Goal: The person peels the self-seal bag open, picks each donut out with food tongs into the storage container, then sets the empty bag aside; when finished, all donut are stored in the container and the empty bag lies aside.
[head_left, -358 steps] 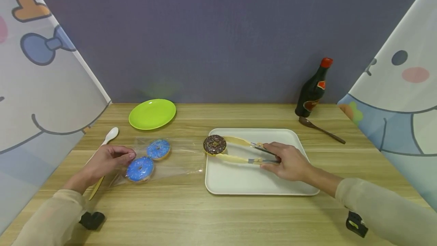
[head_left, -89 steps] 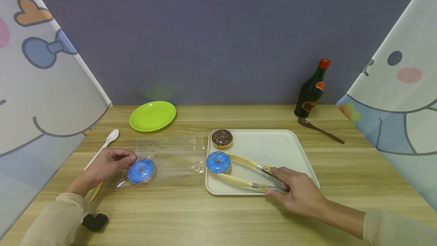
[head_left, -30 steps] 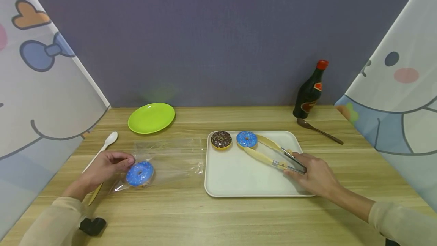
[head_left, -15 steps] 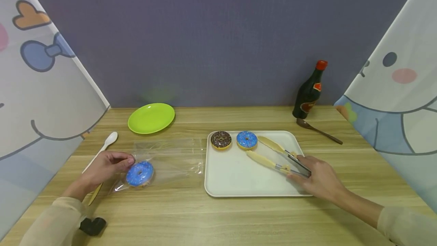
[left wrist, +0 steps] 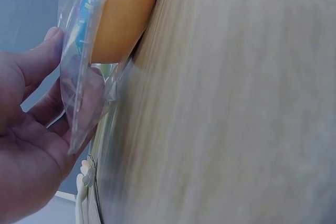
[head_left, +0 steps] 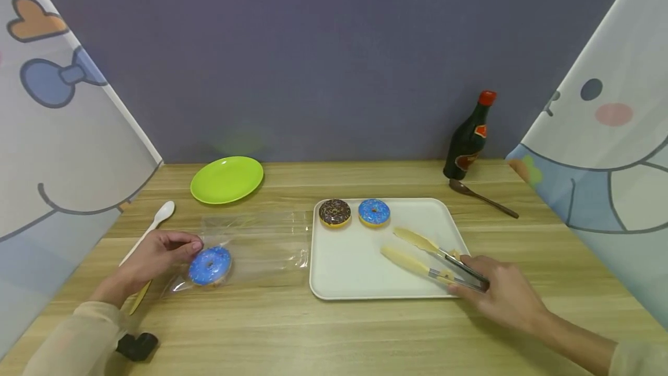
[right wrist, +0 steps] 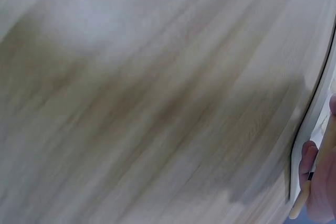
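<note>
My left hand pinches the near-left end of a clear plastic bag lying on the table. One blue sprinkled donut is inside that bag, close to my fingertips; the left wrist view shows its orange-brown underside. With my right hand I grip a pair of tongs, whose cream tips are spread apart with nothing between them, over the white tray. At the tray's back left sit a chocolate donut and, to its right, another blue donut.
A green plate stands behind the bag. A white spoon and a yellow-handled utensil lie partly behind my left hand. At the back right are a dark bottle and a brown wooden spoon.
The chocolate donut, then one blue donut, went from the bag onto the tray with the tongs. The tongs have since let go and moved back right. The left hand stayed at the bag.
</note>
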The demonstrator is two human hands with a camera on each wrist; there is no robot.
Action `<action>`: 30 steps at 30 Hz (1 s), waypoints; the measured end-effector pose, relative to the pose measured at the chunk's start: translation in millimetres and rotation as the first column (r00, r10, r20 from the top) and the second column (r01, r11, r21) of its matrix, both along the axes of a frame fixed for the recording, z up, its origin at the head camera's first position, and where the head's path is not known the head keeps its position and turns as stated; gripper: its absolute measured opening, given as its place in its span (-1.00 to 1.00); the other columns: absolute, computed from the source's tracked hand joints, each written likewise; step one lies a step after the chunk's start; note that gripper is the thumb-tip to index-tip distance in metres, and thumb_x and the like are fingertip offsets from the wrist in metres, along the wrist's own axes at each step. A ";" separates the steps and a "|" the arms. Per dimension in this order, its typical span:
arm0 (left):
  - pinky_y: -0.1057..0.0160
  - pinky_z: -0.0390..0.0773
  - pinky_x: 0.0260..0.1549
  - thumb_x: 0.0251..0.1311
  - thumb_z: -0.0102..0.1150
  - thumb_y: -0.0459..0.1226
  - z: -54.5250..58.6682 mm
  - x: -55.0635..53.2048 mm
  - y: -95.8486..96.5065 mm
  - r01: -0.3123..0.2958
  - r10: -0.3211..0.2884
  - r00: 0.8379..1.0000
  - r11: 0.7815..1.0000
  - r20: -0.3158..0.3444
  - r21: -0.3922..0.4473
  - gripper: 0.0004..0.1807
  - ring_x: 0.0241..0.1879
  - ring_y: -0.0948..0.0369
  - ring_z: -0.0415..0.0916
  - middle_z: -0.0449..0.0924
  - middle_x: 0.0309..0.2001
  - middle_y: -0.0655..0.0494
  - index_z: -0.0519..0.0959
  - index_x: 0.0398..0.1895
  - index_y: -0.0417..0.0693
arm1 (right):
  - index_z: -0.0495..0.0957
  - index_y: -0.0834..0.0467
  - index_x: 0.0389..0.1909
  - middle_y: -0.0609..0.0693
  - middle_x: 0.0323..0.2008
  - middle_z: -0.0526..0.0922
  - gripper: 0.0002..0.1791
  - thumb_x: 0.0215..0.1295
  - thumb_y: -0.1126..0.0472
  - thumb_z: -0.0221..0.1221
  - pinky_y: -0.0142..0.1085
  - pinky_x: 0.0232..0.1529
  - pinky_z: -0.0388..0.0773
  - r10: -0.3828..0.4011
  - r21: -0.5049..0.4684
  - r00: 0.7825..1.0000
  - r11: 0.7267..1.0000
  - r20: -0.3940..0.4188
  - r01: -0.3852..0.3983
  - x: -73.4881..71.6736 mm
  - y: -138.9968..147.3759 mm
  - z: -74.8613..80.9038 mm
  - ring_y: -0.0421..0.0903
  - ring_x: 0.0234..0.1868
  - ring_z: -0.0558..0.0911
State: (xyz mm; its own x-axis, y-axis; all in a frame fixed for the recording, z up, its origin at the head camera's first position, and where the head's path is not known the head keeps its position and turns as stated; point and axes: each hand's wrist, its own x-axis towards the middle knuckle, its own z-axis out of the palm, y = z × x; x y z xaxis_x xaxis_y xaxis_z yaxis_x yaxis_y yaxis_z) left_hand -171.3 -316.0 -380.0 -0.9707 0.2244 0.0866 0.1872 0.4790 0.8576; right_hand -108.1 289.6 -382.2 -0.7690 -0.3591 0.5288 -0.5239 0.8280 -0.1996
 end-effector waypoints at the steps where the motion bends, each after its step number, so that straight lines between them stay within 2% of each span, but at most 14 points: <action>1: 0.29 0.61 -0.35 0.26 0.18 -0.34 0.1 0.2 0.0 0.003 -0.003 1.000 1.000 0.003 0.002 -0.72 -0.33 0.28 0.59 0.66 -0.30 0.01 0.56 -0.18 -0.50 | 0.67 0.29 -0.17 0.05 -0.29 0.69 -0.39 -0.26 0.01 0.53 -0.38 -0.54 0.48 0.007 0.003 1.000 1.000 -0.009 -0.007 1.0 -1.6 -0.7 -0.19 -0.42 0.60; 3: 0.28 0.61 -0.34 0.27 0.17 -0.34 0.3 0.4 -0.1 0.009 -0.009 1.000 1.000 0.008 0.009 -0.71 -0.32 0.29 0.59 0.65 -0.30 0.02 0.56 -0.17 -0.51 | 0.67 0.30 -0.17 0.04 -0.30 0.69 -0.39 -0.27 0.03 0.54 -0.43 -0.55 0.45 0.032 -0.007 0.999 0.999 -0.011 -0.032 2.6 -5.5 -1.8 -0.22 -0.44 0.58; 6: 0.27 0.62 -0.34 0.27 0.16 -0.34 -0.3 0.1 -0.6 0.014 -0.014 1.000 1.000 0.012 0.018 -0.71 -0.32 0.29 0.59 0.65 -0.29 0.03 0.55 -0.16 -0.52 | 0.67 0.27 -0.15 0.01 -0.28 0.69 -0.38 -0.26 0.00 0.53 -0.42 -0.50 0.49 0.050 -0.006 0.999 0.999 -0.013 -0.050 3.4 -13.8 -2.1 -0.20 -0.37 0.61; 10: 0.27 0.61 -0.34 0.27 0.16 -0.34 -1.8 0.3 -1.7 0.008 -0.008 1.000 1.000 0.020 0.017 -0.71 -0.33 0.28 0.59 0.65 -0.30 0.04 0.55 -0.16 -0.52 | 0.66 0.26 -0.10 -0.06 -0.28 0.69 -0.38 -0.21 0.00 0.52 -0.50 -0.49 0.41 0.105 -0.028 0.994 0.994 0.003 -0.105 0.8 -27.7 -1.2 -0.29 -0.41 0.54; 16: 0.27 0.62 -0.34 0.28 0.16 -0.33 -1.5 1.4 -1.5 -0.006 0.006 1.000 1.000 0.030 0.008 -0.70 -0.33 0.28 0.59 0.65 -0.29 0.01 0.55 -0.15 -0.51 | 0.63 0.26 -0.03 -0.15 -0.29 0.65 -0.39 -0.08 -0.01 0.47 -0.51 -0.54 0.31 0.171 -0.073 0.982 0.983 0.074 -0.166 -7.1 -50.7 0.3 -0.36 -0.49 0.41; 20: 0.27 0.61 -0.33 0.28 0.16 -0.32 -1.5 0.7 -0.8 -0.010 0.010 0.999 1.000 0.034 0.003 -0.69 -0.32 0.27 0.60 0.65 -0.28 -0.01 0.56 -0.14 -0.51 | 0.61 0.28 -0.02 -0.13 -0.29 0.65 -0.39 -0.03 -0.03 0.44 -0.49 -0.56 0.30 0.201 -0.093 0.972 0.977 0.123 -0.190 -14.0 -66.4 -0.2 -0.35 -0.51 0.38; 23: 0.27 0.61 -0.33 0.27 0.17 -0.31 -1.8 -0.3 0.0 -0.011 0.011 1.000 1.000 0.028 0.005 -0.69 -0.33 0.27 0.60 0.65 -0.28 -0.05 0.56 -0.15 -0.51 | 0.61 0.28 -0.01 -0.11 -0.25 0.65 -0.38 -0.01 -0.05 0.42 -0.46 -0.51 0.39 0.223 -0.096 0.965 0.973 0.140 -0.211 -19.6 -78.4 -0.1 -0.33 -0.44 0.48; 28: 0.30 0.61 -0.36 0.27 0.16 -0.36 0.0 -1.6 -0.6 -0.004 0.004 1.000 1.000 0.012 0.012 -0.72 -0.34 0.29 0.58 0.65 -0.29 -0.03 0.56 -0.17 -0.52 | 0.60 0.29 -0.01 -0.07 -0.19 0.66 -0.40 0.05 -0.06 0.38 -0.34 -0.38 0.53 0.268 -0.078 0.956 0.962 0.118 -0.260 -31.7 -97.6 0.6 -0.24 -0.27 0.60; 30: 0.31 0.61 -0.36 0.26 0.16 -0.37 1.1 -1.6 -0.9 -0.002 0.002 1.000 1.000 0.010 0.016 -0.73 -0.35 0.30 0.58 0.65 -0.30 0.00 0.55 -0.17 -0.53 | 0.60 0.29 -0.01 -0.05 -0.20 0.66 -0.42 0.06 -0.05 0.38 -0.34 -0.41 0.52 0.281 -0.073 0.953 0.959 0.115 -0.275 -36.5 -104.6 1.1 -0.23 -0.33 0.59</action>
State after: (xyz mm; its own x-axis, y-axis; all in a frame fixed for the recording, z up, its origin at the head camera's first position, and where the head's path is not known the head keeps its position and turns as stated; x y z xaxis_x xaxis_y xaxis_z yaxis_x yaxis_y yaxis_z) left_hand -172.9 -316.9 -378.9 -0.9719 0.2213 0.0807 0.1780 0.4657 0.8668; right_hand -144.6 185.0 -381.1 -0.7030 -0.5408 0.4618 -0.7004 0.6389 -0.3180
